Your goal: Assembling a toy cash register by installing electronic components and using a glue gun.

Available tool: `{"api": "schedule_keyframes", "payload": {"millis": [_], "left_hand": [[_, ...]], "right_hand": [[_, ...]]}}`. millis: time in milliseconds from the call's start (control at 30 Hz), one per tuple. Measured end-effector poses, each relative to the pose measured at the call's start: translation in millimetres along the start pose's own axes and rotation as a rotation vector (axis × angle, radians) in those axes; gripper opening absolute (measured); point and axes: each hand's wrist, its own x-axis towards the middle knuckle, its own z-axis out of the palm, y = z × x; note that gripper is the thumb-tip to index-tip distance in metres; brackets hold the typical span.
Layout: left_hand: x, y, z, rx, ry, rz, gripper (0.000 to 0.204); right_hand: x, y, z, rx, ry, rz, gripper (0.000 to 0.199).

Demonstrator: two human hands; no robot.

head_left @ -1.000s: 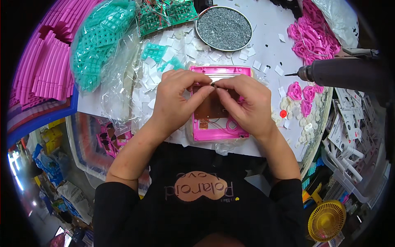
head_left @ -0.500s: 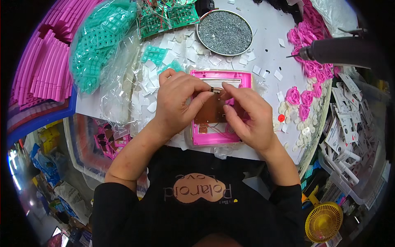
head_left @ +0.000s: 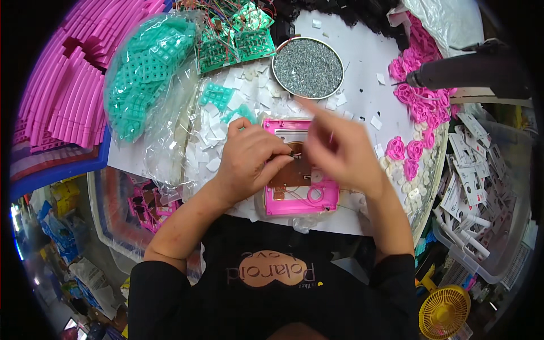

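A pink plastic frame [head_left: 334, 211] lies on the table in front of me, with a brown circuit board [head_left: 286, 177] and thin wires inside it. My left hand [head_left: 249, 161] is closed in a pinch at the board's upper edge, on a small black part [head_left: 292, 153] mostly covered by the fingertips. My right hand [head_left: 345, 150] is above the frame's right side, smeared by motion; its index finger reaches towards the round dish [head_left: 341, 72] of small grey screws [head_left: 309, 65]. Whether the right fingers hold anything cannot be made out.
Bagged teal rubber keypads [head_left: 150, 71], green circuit boards [head_left: 255, 44] and white paper pieces [head_left: 211, 135] lie left and behind. Pink rings [head_left: 416, 113], white discs [head_left: 413, 192] and a dark power screwdriver [head_left: 464, 72] are on the right. Pink casings [head_left: 73, 99] fill a blue crate [head_left: 54, 170].
My right hand has lifted off the board and swung up towards the screw dish. My left hand keeps its pinch. The whole view has shifted slightly.
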Motion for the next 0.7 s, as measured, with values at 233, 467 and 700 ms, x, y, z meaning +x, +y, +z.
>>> {"api": "schedule_keyframes", "payload": {"millis": [233,467,700], "left_hand": [[-0.9,0.9,-2.9,0.001,0.021,-0.105,0.012],[-3.2,2.1,-0.4,0.052,0.083,-0.123,0.009],[-1.4,1.4,1.2,0.082,0.102,-0.125,0.01]], "right_hand": [[201.3,61.7,-11.8,-0.642,0.587,-0.159,0.036],[236.3,63.5,-5.3,-0.334,0.772,-0.183,0.012],[67.8,-18.7,-5.8,-0.141,0.851,-0.631,0.04]]}}
